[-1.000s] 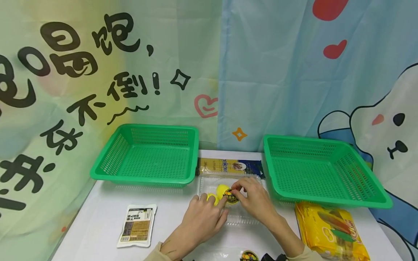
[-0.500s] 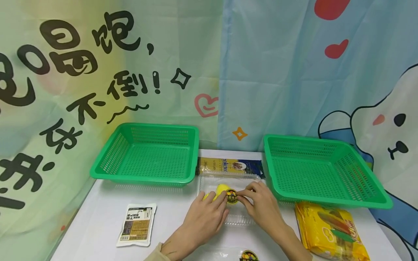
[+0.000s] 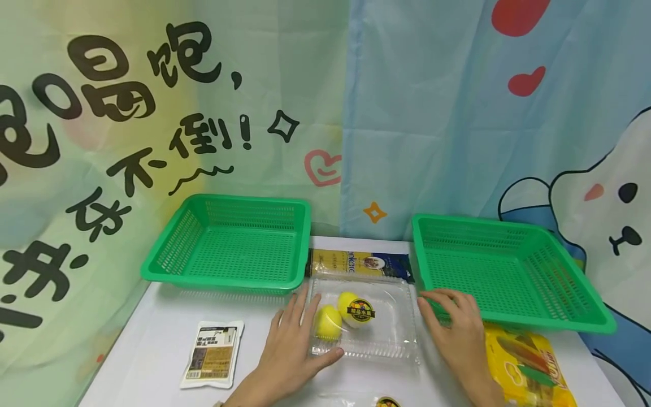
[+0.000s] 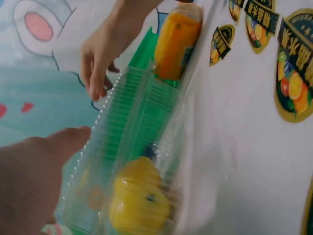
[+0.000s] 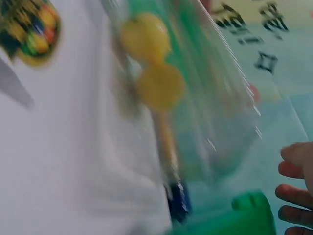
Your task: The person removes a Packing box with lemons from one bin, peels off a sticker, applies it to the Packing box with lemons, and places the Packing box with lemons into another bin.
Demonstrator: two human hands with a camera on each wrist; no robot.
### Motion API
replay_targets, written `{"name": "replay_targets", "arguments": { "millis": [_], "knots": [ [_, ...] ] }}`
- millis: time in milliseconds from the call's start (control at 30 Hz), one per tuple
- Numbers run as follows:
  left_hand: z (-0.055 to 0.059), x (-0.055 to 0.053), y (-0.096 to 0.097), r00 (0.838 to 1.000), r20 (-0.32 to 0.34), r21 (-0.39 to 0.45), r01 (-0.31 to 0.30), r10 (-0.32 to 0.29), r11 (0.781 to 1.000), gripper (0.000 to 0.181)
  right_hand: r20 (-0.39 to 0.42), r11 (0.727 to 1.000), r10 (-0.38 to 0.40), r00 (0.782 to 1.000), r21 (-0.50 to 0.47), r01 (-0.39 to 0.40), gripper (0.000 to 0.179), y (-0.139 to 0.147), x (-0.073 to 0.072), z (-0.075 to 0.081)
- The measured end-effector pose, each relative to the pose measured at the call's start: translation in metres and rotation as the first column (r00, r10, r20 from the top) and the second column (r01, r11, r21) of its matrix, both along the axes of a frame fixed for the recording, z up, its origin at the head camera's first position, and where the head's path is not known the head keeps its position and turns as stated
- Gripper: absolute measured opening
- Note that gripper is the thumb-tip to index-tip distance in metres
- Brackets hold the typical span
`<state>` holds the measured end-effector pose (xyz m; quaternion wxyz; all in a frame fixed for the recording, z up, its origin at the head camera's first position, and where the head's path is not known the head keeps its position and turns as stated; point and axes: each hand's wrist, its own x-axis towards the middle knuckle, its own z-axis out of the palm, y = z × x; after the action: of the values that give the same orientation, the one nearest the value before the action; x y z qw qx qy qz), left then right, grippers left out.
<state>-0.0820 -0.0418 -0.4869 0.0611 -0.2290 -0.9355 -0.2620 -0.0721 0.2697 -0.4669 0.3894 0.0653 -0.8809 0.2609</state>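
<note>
A clear plastic clamshell box (image 3: pixel 391 322) with its lid down lies mid-table. Two yellow lemons (image 3: pixel 329 324) are inside at its left part. On the lid, over the rear lemon, sits a round black-and-gold fruit sticker (image 3: pixel 360 310). My left hand (image 3: pixel 291 345) is spread at the box's left side, fingertips along the edge and thumb over the front left corner. My right hand (image 3: pixel 458 333) is apart from the box on its right, fingers loosely bent and holding nothing. The right wrist view, blurred, shows the lemons (image 5: pixel 146 38) through the plastic.
Green baskets stand at the back left (image 3: pixel 224 285) and back right (image 3: pixel 508 316). Between them lies a pasta packet (image 3: pixel 356 263). A white pouch (image 3: pixel 212 355) is at left, a yellow bag (image 3: pixel 531 367) at right. Near the front edge lies a sheet of stickers (image 4: pixel 296 63).
Both hands have moved apart from the sticker, the left to the box's left side, the right off to its right. The right fingers no longer pinch the sticker, which stays on the lid.
</note>
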Motion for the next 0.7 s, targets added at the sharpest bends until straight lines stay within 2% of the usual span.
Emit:
{"name": "replay_targets", "arguments": {
  "millis": [67,167,267,333,400,467,567,700],
  "knots": [
    [0.0,0.001,-0.002,0.994,0.107,0.136,-0.046,0.032,0.99,0.111,0.019,1.0,-0.023,1.0,0.022,0.022,0.03,0.013,0.003,0.003],
    [0.0,0.001,-0.003,0.967,0.252,0.328,-0.11,0.026,0.938,0.116,0.075,0.996,-0.07,0.995,0.06,0.066,0.038,0.027,0.006,0.008],
    [0.001,-0.001,-0.003,0.942,0.334,0.446,-0.133,-0.027,0.885,0.118,0.148,0.988,-0.124,0.981,0.111,0.109,0.039,0.035,0.009,0.011],
    [0.0,-0.003,-0.002,0.933,0.352,0.487,-0.119,-0.07,0.866,0.119,0.191,0.983,-0.148,0.97,0.136,0.123,0.038,0.037,0.01,0.012],
    [0.0,-0.005,-0.001,0.932,0.348,0.499,-0.092,-0.101,0.862,0.119,0.22,0.979,-0.163,0.962,0.157,0.13,0.036,0.039,0.009,0.012],
    [-0.001,-0.006,-0.001,0.936,0.335,0.491,-0.072,-0.112,0.868,0.117,0.232,0.976,-0.167,0.958,0.174,0.128,0.033,0.04,0.009,0.012],
    [-0.003,-0.008,0.0,0.95,0.302,0.445,-0.065,-0.081,0.893,0.111,0.226,0.973,-0.163,0.96,0.196,0.119,0.029,0.04,0.009,0.012],
    [-0.004,-0.01,-0.002,0.959,0.28,0.411,-0.082,-0.04,0.908,0.103,0.23,0.971,-0.157,0.96,0.211,0.109,0.027,0.04,0.009,0.012]
  ]
}}
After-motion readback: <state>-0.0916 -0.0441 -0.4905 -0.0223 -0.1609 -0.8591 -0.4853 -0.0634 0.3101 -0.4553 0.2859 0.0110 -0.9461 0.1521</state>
